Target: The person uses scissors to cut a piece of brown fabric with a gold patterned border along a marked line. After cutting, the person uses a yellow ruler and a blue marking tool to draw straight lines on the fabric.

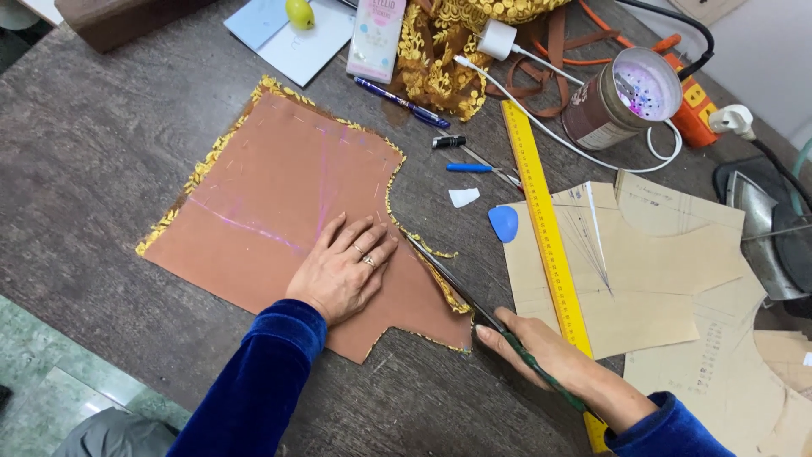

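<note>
A brown fabric piece (279, 195) with yellow lace trim showing along its edges lies flat on the dark table (93, 144). My left hand (342, 267) presses flat on its lower right part, fingers spread, a ring on one finger. My right hand (541, 351) grips green-handled scissors (452, 288), whose blades run along the fabric's right edge, over the yellow trim. Pink chalk lines cross the fabric. Both sleeves are blue velvet.
A yellow ruler (545, 228) lies over tan paper pattern pieces (651, 271) at the right. Blue chalk (503, 223), a white chalk bit (463, 197), pens, a tin can (622, 97), gold lace fabric (444, 51), cables and an iron (765, 228) crowd the far side.
</note>
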